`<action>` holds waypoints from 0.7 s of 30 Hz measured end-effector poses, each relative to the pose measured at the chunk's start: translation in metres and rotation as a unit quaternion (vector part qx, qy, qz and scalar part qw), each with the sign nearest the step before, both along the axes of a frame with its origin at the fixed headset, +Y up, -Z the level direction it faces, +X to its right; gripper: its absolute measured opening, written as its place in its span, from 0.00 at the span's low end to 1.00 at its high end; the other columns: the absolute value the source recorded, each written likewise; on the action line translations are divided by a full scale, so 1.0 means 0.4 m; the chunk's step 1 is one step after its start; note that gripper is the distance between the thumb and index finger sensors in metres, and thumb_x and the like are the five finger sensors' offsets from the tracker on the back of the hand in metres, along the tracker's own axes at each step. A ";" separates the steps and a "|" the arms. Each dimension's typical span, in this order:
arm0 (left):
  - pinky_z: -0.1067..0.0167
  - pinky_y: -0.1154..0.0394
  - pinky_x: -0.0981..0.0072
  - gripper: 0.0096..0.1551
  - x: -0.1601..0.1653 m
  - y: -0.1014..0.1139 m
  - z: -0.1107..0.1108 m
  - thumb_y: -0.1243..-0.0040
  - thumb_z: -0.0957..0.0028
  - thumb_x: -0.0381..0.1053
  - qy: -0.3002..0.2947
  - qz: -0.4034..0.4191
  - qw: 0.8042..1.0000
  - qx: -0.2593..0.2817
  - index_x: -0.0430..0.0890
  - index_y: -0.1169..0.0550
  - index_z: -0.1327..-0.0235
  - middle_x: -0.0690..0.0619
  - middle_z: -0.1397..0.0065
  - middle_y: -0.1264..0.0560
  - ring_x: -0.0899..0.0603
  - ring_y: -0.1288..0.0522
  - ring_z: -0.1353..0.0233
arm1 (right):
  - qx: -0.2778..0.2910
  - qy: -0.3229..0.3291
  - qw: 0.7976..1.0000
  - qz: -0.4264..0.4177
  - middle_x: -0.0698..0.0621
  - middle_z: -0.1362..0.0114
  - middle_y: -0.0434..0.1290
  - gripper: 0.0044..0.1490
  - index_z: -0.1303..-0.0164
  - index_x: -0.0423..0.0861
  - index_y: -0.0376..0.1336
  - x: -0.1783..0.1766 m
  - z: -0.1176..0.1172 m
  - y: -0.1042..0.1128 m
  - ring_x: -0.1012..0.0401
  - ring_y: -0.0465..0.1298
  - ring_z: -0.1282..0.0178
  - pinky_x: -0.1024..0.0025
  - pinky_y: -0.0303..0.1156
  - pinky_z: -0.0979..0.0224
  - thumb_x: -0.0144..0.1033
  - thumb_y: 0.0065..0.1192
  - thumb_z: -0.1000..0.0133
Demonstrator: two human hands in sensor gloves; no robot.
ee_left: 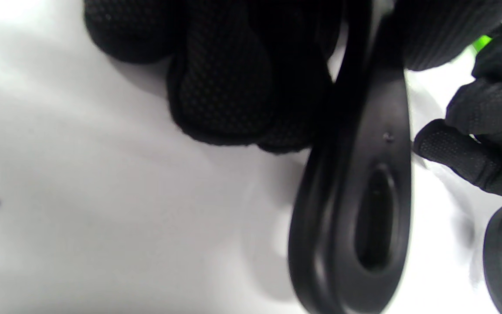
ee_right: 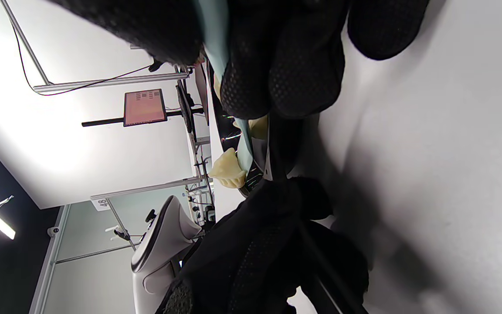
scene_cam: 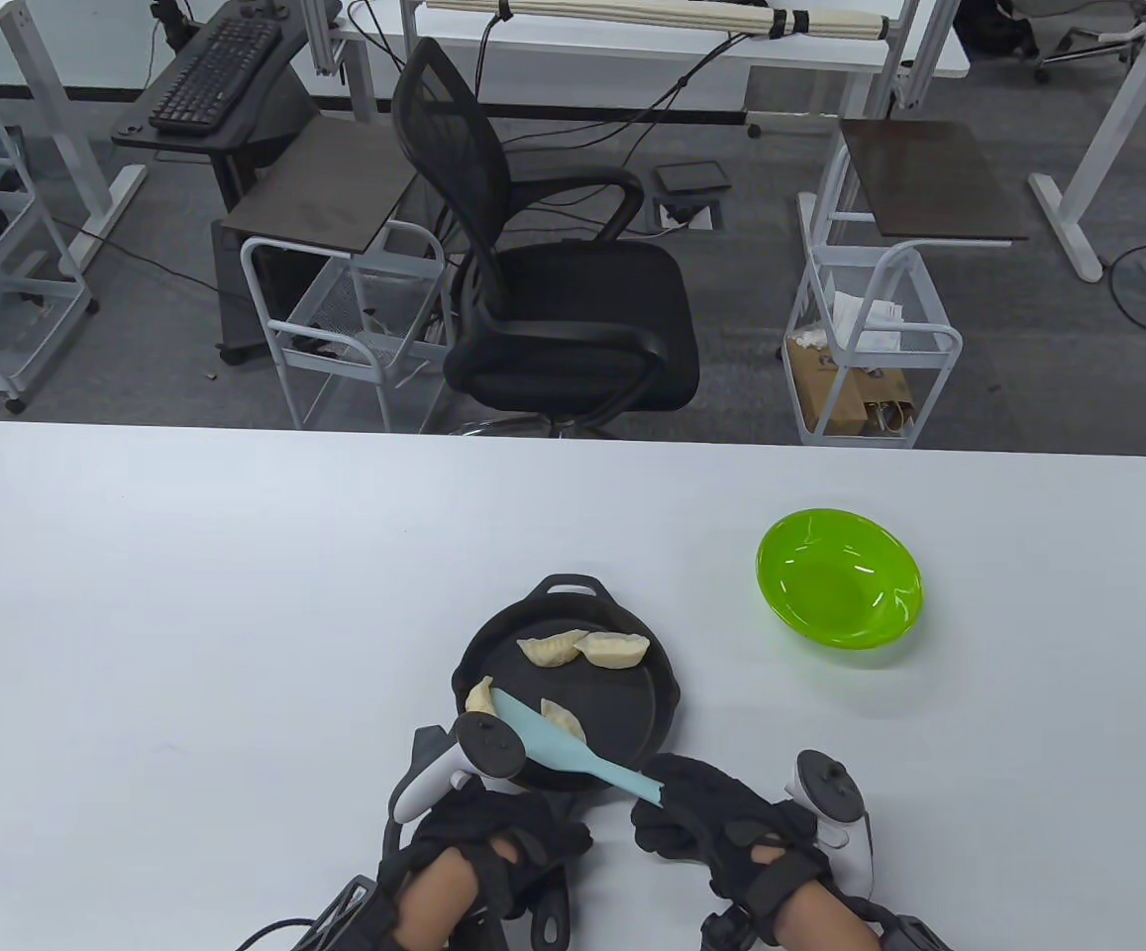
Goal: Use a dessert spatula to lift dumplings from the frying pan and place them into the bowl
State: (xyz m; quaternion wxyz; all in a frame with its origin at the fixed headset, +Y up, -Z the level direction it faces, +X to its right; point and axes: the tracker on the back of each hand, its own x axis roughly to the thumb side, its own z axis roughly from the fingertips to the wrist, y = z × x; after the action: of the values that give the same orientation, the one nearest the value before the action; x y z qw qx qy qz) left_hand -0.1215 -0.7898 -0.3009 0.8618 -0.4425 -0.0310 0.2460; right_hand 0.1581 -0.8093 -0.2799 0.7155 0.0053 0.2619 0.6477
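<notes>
My right hand [scene_cam: 706,817] pinches the dessert spatula [scene_cam: 573,743], its blade touching a dumpling [scene_cam: 480,696] in the frying pan [scene_cam: 632,713] near the table's front edge. My left hand [scene_cam: 488,842] grips the pan's handle [ee_left: 355,209]. The bowl [scene_cam: 840,578] stands apart, toward the right edge.

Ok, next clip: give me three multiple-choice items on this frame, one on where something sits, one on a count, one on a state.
1. Where is the translucent green plastic bowl relative to the black cast-iron frying pan in the table view?
A. to its right, apart from it
B. inside it
C. to its left, touching it

2. How many pale dumplings lie in the pan?
A. one
B. four
C. seven

3. What is in the bowl?
A. two dumplings
B. the spatula
C. nothing visible

Key: 1 A, bare white table shows between bowl and pan. 2 B, two dumplings at the far side and two near the light blue dessert spatula, which the right hand grips by its handle. 3 C, only the bowl's green bottom shows.
</notes>
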 end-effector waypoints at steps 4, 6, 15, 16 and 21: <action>0.50 0.24 0.54 0.40 0.000 0.000 0.000 0.40 0.51 0.77 0.000 0.000 1.000 0.000 0.53 0.30 0.35 0.61 0.55 0.10 0.49 0.14 0.58 | -0.003 0.002 1.000 -0.007 0.38 0.31 0.71 0.34 0.23 0.40 0.54 -0.001 0.001 0.001 0.41 0.73 0.36 0.35 0.58 0.24 0.39 0.57 0.37; 0.50 0.24 0.54 0.40 0.000 0.000 0.000 0.40 0.51 0.77 0.000 0.000 1.000 0.000 0.53 0.30 0.35 0.61 0.55 0.10 0.49 0.14 0.58 | -0.002 0.002 1.000 -0.007 0.38 0.31 0.71 0.34 0.23 0.40 0.54 -0.001 0.001 0.000 0.41 0.73 0.36 0.35 0.58 0.24 0.39 0.57 0.37; 0.50 0.24 0.54 0.40 -0.002 0.000 0.000 0.40 0.51 0.77 0.002 0.003 1.000 -0.002 0.53 0.30 0.35 0.61 0.55 0.10 0.49 0.14 0.58 | -0.004 -0.004 1.000 -0.017 0.38 0.31 0.71 0.34 0.23 0.40 0.54 0.003 -0.001 0.001 0.41 0.73 0.36 0.35 0.58 0.24 0.39 0.57 0.37; 0.50 0.23 0.55 0.40 -0.002 0.000 0.000 0.40 0.51 0.77 0.002 0.003 1.000 -0.002 0.53 0.30 0.35 0.61 0.55 0.10 0.49 0.14 0.58 | -0.004 -0.005 1.000 -0.017 0.39 0.31 0.71 0.34 0.23 0.40 0.54 0.004 -0.001 0.001 0.41 0.73 0.36 0.35 0.58 0.24 0.39 0.57 0.37; 0.50 0.23 0.55 0.40 -0.002 0.000 0.000 0.40 0.51 0.77 0.002 0.003 1.000 -0.002 0.53 0.30 0.35 0.61 0.55 0.10 0.49 0.14 0.58 | -0.004 -0.011 1.000 -0.024 0.38 0.31 0.71 0.34 0.23 0.40 0.54 0.009 -0.002 0.004 0.41 0.73 0.36 0.35 0.58 0.24 0.39 0.57 0.37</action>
State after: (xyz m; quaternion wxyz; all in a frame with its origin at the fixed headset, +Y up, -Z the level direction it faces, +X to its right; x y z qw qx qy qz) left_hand -0.1221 -0.7898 -0.3010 0.8602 -0.4434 -0.0301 0.2501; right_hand 0.1616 -0.8076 -0.2806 0.7333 0.0020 0.2564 0.6297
